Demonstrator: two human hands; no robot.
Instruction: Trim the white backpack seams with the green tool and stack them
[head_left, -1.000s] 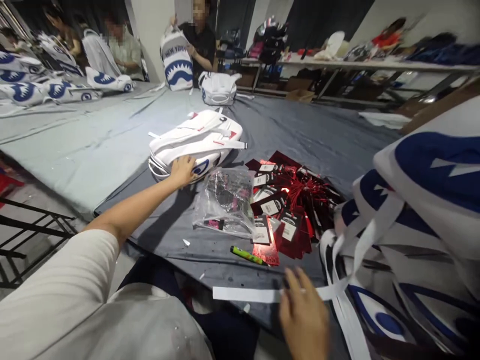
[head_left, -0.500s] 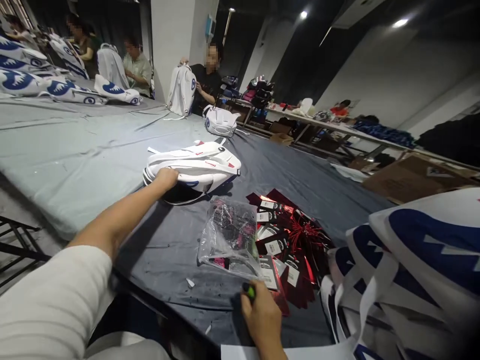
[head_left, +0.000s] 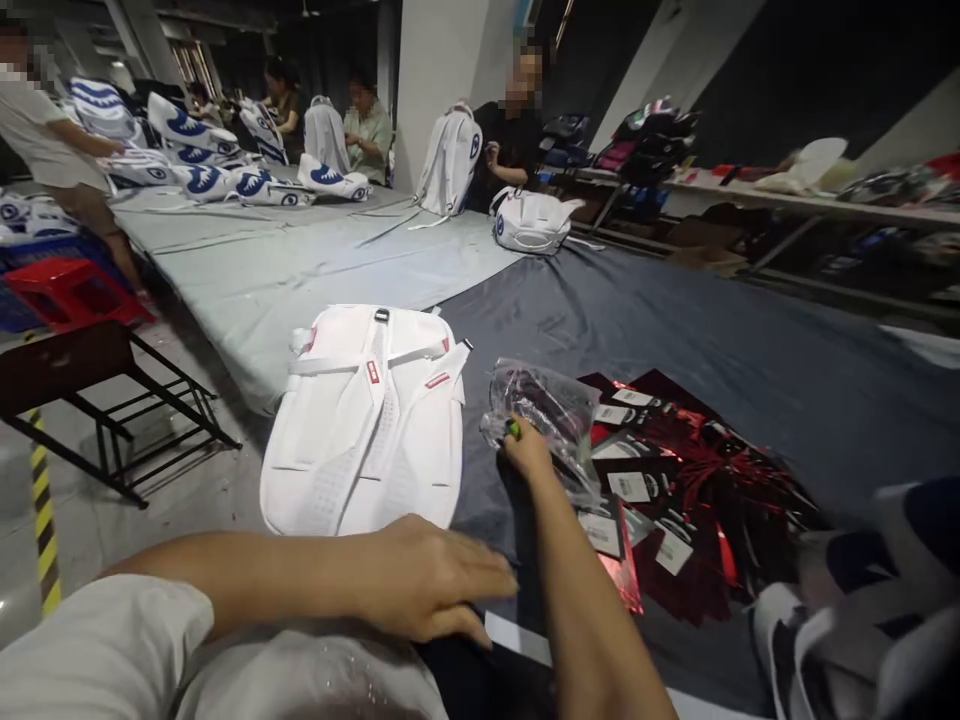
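Observation:
A white backpack lies flat on the table, its straps and small red labels facing up. In front of its lower edge is my left hand, fingers stretched out, slightly blurred and holding nothing. My right hand is closed around a small green-and-black tool, mostly hidden by the fingers. That hand is at the left edge of a clear plastic bag; whether it also pinches the plastic I cannot tell. Dark red shiny packets with white hang tags lie fanned out to the right.
More white-and-blue backpacks are heaped at the right edge, blurred. Another white bag sits farther back near a co-worker. Beyond the table's left edge are a dark stool and a red stool.
The backpack has been turned and brought nearer, straps now up. My left hand has let go of it and come back toward me. My right hand has moved forward to the plastic bag.

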